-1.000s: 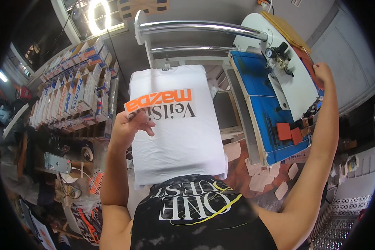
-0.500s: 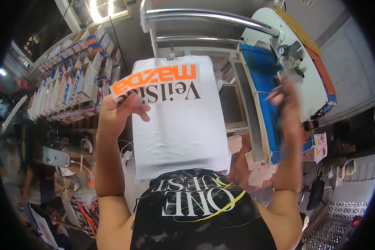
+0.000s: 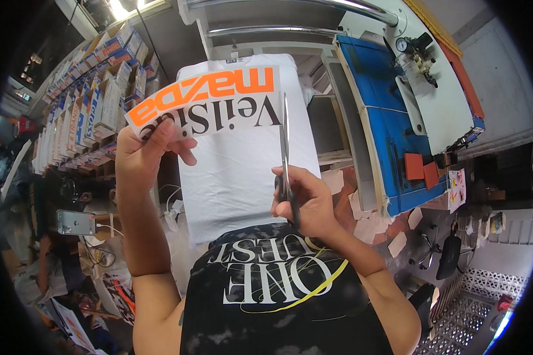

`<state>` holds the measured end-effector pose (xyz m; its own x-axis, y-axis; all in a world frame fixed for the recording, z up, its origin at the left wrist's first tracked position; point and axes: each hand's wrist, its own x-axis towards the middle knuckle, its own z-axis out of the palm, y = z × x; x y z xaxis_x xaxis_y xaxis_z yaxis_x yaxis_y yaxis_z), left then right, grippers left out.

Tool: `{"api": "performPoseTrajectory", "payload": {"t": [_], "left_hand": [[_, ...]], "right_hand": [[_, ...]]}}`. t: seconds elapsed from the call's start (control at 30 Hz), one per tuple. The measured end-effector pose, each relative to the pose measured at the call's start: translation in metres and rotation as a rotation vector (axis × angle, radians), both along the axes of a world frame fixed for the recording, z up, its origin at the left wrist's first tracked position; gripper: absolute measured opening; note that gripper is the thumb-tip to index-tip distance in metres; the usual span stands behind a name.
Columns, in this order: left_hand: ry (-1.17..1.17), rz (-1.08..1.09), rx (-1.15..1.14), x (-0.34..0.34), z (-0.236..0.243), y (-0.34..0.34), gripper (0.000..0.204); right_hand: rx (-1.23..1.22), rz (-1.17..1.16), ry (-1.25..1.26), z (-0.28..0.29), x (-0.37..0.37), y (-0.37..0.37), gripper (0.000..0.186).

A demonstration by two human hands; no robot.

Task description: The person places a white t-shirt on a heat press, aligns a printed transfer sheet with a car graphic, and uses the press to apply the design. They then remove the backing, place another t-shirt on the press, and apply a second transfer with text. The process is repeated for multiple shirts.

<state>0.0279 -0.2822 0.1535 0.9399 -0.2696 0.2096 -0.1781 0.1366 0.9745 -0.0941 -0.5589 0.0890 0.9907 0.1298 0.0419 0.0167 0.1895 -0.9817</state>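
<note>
Pinched by its left end in my left hand (image 3: 151,145) is a clear transfer sheet (image 3: 219,106) with orange lettering above black lettering. It is held up above a white T-shirt (image 3: 243,177) laid out flat in front of me. My right hand (image 3: 305,195) grips black-handled scissors (image 3: 286,154) with the blades pointing away from me. Their tips are at the sheet's right edge; whether they touch it I cannot tell.
To the right lies a blue board (image 3: 397,148) with orange-red squares (image 3: 414,167) on it. Beyond it is a white machine panel with a pressure gauge (image 3: 403,44). Boxed rolls (image 3: 103,100) fill the left rack, with a phone (image 3: 76,222) below. A metal bar (image 3: 278,31) crosses the far side.
My right hand has come from over the blue board to the sheet's right end, with the scissors now plain in it. My left hand and the sheet have shifted slightly left.
</note>
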Motion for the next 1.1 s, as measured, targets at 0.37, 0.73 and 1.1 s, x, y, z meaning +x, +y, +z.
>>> {"api": "performPoseTrajectory", "payload": {"t": [0.37, 0.73, 1.1], "left_hand": [[0.009, 0.004, -0.015, -0.0029, 0.0006, -0.0031, 0.027], [-0.004, -0.022, -0.034, -0.0006, -0.003, -0.0012, 0.027], [-0.007, 0.0, -0.008, -0.002, -0.0036, -0.0017, 0.029]], "right_hand": [[-0.043, 0.004, -0.016, -0.0011, 0.0037, -0.002, 0.072], [-0.02, -0.01, -0.039, -0.0026, 0.0031, -0.0008, 0.063], [-0.054, -0.02, -0.055, -0.0023, 0.0031, -0.0009, 0.062]]}}
